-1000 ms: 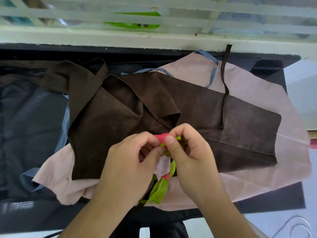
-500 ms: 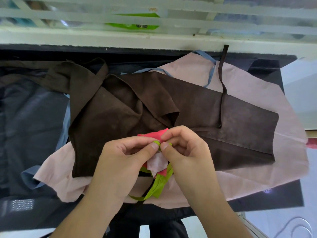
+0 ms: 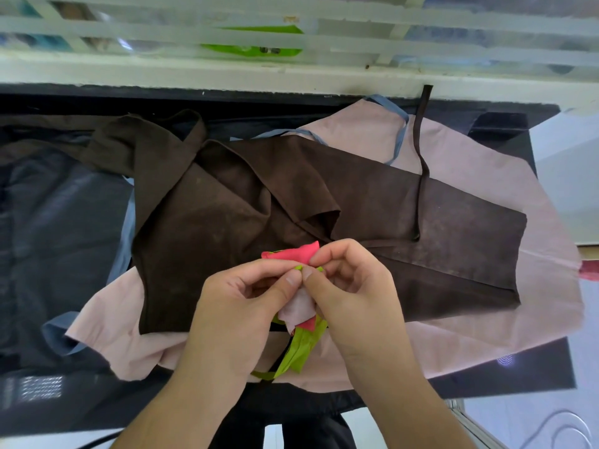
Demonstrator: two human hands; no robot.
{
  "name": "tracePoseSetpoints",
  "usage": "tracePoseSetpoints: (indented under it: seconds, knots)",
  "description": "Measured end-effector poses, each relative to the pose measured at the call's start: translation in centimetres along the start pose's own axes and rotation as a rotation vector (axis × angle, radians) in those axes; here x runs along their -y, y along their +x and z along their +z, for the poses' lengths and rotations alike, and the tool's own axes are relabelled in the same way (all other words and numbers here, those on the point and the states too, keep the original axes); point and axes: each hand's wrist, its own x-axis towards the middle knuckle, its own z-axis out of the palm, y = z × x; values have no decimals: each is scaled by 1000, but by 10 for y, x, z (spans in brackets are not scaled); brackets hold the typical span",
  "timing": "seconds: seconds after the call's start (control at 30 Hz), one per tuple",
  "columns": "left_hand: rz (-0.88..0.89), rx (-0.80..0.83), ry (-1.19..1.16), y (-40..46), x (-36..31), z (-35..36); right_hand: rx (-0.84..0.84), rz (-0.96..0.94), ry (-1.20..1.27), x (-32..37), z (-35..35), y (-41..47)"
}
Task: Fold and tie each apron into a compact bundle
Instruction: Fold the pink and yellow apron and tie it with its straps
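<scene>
A small bundle of pink-red apron (image 3: 293,252) with lime green straps (image 3: 299,351) is held above the table between both hands. My left hand (image 3: 236,306) and my right hand (image 3: 353,296) pinch a green strap at the bundle's top, thumbs meeting. The straps' loose ends hang down toward me. Under my hands a brown apron (image 3: 324,215) lies spread and crumpled on a pale pink apron (image 3: 486,306) with blue straps (image 3: 400,134).
The aprons lie on a dark table (image 3: 48,238). A white window sill with slats (image 3: 227,66) runs along the far edge. The table's right edge (image 3: 551,367) borders a light floor with a cable.
My hands lifted the bundle slightly and shifted their grip on the green strap; more of the pink-red fabric now shows above my fingers.
</scene>
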Motion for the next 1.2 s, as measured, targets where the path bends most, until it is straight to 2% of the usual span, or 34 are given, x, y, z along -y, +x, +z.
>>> tracePoseSetpoints:
  seconds: [0.17, 0.37, 0.53, 0.7, 0.83, 0.97, 1.2]
  knots:
    - [0, -33, -22, 2, 2, 2, 62, 51, 54, 6, -9, 0]
    - [-14, -35, -78, 2, 2, 1, 51, -62, -165, 3, -6, 0]
    - [-12, -26, -67, 1, -1, -1, 57, -84, -244, 3, -6, 1]
    - [118, -87, 139, 1, -1, 0, 77, -122, -285, 4, -9, 0]
    - [199, -119, 299, 2, -6, 4, 47, -162, -224, 0, -5, -4]
    - [185, -75, 330, 5, -6, 4, 84, -199, -183, 1, -7, -5]
    - [108, 35, 287, 9, -9, -3, 53, -211, -354, 0, -10, 2]
